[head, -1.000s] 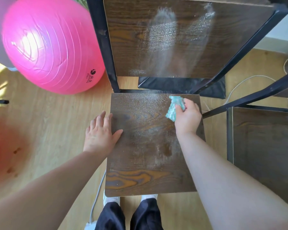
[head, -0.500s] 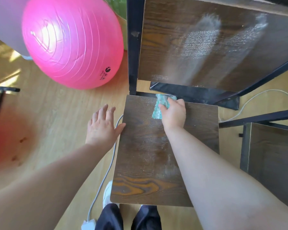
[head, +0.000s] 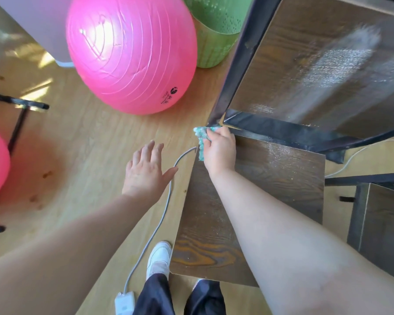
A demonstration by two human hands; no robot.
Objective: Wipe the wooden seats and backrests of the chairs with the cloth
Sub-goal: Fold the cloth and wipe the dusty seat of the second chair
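Beside seat [head: 271,178]: pink ball [head: 132,53], grey cable [head: 159,219].

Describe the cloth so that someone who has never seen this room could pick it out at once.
Start at the dark wooden chair seat just right of the big pink ball. At the seat's far left corner, the right hand grips the cloth. It is the only small, fuzzy, teal thing here, crumpled and partly hidden under that hand, unlike the tall green basket behind.

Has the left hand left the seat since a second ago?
Yes: the left hand has shifted left, clear of the seat, now over the floor.
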